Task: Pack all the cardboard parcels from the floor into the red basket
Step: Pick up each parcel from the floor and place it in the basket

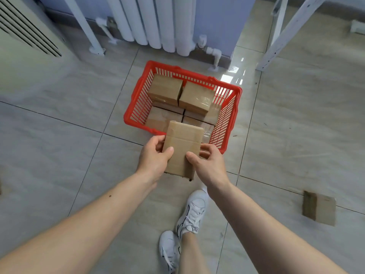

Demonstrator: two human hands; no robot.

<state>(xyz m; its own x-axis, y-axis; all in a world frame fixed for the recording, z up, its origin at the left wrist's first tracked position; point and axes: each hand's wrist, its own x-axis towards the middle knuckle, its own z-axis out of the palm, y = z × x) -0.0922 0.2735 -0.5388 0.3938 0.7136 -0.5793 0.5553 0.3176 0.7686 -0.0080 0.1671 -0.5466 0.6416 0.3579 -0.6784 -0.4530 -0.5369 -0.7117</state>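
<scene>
Tiled floor (59, 135): my left hand (153, 157) and right hand (207, 165) are pinching a parcel (182, 149) over the red basket (136, 107), several parcels inside; one parcel on the floor (320, 207) is waiting.

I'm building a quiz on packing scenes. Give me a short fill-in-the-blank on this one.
1. The held parcel is gripped by ____ hands: left hand, right hand.
2. The basket is ____ in colour.
3. One parcel on the floor lies to the person's ____.

Missing words: both; red; right
</scene>
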